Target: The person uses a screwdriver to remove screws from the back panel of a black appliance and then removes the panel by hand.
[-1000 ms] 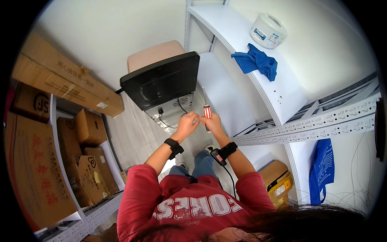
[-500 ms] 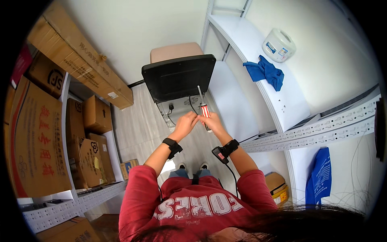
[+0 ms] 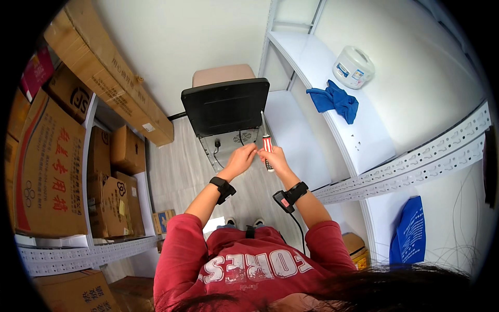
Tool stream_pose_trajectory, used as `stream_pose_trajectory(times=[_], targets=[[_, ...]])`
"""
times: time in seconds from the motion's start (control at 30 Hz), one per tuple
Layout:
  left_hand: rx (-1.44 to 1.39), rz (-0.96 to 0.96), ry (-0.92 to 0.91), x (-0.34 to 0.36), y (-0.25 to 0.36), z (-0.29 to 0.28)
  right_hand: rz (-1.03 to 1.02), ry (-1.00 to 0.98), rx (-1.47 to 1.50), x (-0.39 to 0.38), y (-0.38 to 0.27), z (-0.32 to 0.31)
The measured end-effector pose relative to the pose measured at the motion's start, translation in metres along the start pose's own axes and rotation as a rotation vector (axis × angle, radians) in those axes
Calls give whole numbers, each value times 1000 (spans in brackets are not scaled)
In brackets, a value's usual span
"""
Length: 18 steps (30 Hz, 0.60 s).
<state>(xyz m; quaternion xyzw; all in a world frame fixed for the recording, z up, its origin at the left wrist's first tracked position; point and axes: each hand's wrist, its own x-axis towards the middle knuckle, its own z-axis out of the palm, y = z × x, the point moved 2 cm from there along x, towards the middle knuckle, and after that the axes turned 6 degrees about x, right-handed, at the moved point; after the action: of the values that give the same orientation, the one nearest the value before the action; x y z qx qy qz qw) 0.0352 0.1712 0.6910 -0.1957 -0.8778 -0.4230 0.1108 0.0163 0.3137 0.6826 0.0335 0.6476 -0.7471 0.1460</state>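
My right hand [image 3: 276,158] is closed around a screwdriver [image 3: 267,144] with a red-and-white striped handle, its metal shaft pointing away from me. Right beside it, my left hand [image 3: 242,159] has its fingers pinched together. Whether something small sits between those fingertips cannot be made out. Beyond both hands stands an appliance with a broad black panel [image 3: 223,107] and a bare metal panel [image 3: 221,144] below it. In this view, the shaft tip overlaps the black panel's right edge; contact cannot be told. A dark cable [image 3: 215,151] hangs along the metal panel.
Shelves on the left hold cardboard boxes [image 3: 52,171], and a long carton [image 3: 112,73] leans by the wall. On the right, a white shelf [image 3: 358,132] bears a blue cloth [image 3: 335,101], a white rice-cooker-like appliance [image 3: 353,67] and several tiny dark pieces. A blue bag [image 3: 409,231] hangs lower right.
The whole view has shifted slightly, with the appliance sitting lower in the picture. The screwdriver stays in my right hand, and both hands remain close together.
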Motion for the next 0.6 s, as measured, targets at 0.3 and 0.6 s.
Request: stream_pose_trajectory(times=[0.3,0.6], targets=[[-61,-151,146,14,-23,7,-56,-55,-737,-32,7,-22],[-127,-257,144,14,-36,10,-42,-47,-832,-49,11,-30]])
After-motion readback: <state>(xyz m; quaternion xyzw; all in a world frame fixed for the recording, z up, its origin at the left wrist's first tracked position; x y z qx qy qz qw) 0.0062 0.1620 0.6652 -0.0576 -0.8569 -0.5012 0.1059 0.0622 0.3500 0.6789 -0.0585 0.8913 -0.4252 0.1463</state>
